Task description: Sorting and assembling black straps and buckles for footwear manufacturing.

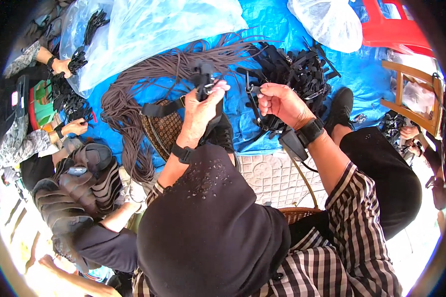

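My left hand [201, 110] is closed round several short black straps [201, 79] with small metal buckles, raised above the blue sheet. To its right, my right hand [282, 103] pinches one black buckle strap [253, 90] between thumb and fingertips, with the metal buckle sticking out to the left. A gap separates the two hands. Just beyond my right hand lies a heap of black buckle straps [302, 74]. Long brown cords [126, 94] spread out beyond and to the left of my left hand. Close beside my left wrist is a brown patterned bag [159, 133] with a black strap.
A blue sheet [260, 20] covers the ground, with clear plastic bags [327, 24] on it. A red plastic stool [394, 29] and a wooden stool [415, 96] stand right. At left, a co-worker's hands [62, 67] handle black straps near stacked dark soles [91, 163]. A wicker basket [300, 214] sits below me.
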The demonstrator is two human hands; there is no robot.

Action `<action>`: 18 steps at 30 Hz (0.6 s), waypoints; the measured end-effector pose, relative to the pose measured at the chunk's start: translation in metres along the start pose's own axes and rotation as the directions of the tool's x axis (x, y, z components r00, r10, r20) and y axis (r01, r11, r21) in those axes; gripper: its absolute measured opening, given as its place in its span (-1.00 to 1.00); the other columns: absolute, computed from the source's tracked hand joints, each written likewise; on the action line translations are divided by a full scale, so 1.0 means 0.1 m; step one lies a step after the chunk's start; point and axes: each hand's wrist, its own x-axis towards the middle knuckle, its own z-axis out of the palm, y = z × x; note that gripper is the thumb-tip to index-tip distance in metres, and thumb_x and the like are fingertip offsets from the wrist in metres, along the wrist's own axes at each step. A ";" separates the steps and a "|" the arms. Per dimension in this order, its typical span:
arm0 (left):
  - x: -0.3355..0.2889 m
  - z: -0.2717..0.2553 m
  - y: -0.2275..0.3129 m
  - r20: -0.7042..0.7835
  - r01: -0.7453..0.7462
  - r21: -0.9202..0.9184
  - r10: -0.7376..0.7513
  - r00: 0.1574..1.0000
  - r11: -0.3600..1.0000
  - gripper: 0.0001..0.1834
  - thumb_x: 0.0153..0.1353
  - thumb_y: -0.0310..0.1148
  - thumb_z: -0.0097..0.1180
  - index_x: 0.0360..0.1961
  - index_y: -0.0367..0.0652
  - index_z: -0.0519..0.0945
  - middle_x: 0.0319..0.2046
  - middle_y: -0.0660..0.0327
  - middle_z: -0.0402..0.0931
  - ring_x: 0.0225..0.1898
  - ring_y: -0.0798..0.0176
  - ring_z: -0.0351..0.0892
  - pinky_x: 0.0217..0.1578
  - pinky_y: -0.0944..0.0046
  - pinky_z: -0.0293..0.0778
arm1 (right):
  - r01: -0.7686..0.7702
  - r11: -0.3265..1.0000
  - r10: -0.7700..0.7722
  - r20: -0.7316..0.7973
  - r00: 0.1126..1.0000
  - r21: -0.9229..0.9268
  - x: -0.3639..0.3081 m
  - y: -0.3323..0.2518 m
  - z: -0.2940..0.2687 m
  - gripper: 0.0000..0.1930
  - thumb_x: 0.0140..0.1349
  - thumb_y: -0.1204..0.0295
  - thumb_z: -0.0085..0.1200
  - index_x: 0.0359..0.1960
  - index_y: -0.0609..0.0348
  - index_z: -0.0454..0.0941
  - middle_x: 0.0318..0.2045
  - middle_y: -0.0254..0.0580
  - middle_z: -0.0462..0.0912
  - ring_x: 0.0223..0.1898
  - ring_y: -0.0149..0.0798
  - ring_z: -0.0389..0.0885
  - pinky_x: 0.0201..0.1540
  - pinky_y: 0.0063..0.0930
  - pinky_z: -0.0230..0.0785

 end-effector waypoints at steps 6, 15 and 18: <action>-0.07 -0.07 -0.10 0.261 0.318 -0.128 -0.278 0.925 0.939 -0.77 0.08 -0.41 0.10 -0.21 -0.23 0.49 -0.57 0.33 0.47 -0.77 0.61 0.14 -0.78 0.57 0.03 | -0.004 0.997 0.005 -0.008 1.000 0.079 0.09 0.18 0.14 -0.86 0.14 0.34 -0.01 -0.47 0.12 0.47 -0.56 -0.32 0.55 -0.54 -0.42 0.51 -0.43 -0.55 0.40; -0.05 -0.20 -0.13 0.202 0.375 -0.111 -0.349 0.915 0.920 -0.91 0.06 -0.46 0.08 -0.41 -0.16 0.42 -0.52 0.13 0.53 -0.77 0.54 0.22 -0.78 0.55 0.09 | -0.023 0.997 0.035 -0.154 0.988 0.078 0.14 0.58 0.24 -0.84 0.16 0.28 0.02 -0.37 0.09 0.48 -0.53 -0.34 0.55 -0.55 -0.47 0.49 -0.49 -0.58 0.36; 0.01 -0.25 -0.25 0.205 0.342 -0.182 -0.304 0.930 0.922 -0.92 0.10 -0.46 0.03 -0.38 -0.19 0.42 -0.51 0.04 0.54 -0.79 0.49 0.25 -0.80 0.52 0.11 | -0.164 0.943 0.098 -0.230 0.968 -0.290 0.18 0.85 0.07 -0.75 0.11 0.23 0.03 -0.32 0.14 0.45 -0.53 -0.22 0.57 -0.56 -0.30 0.54 -0.51 -0.44 0.39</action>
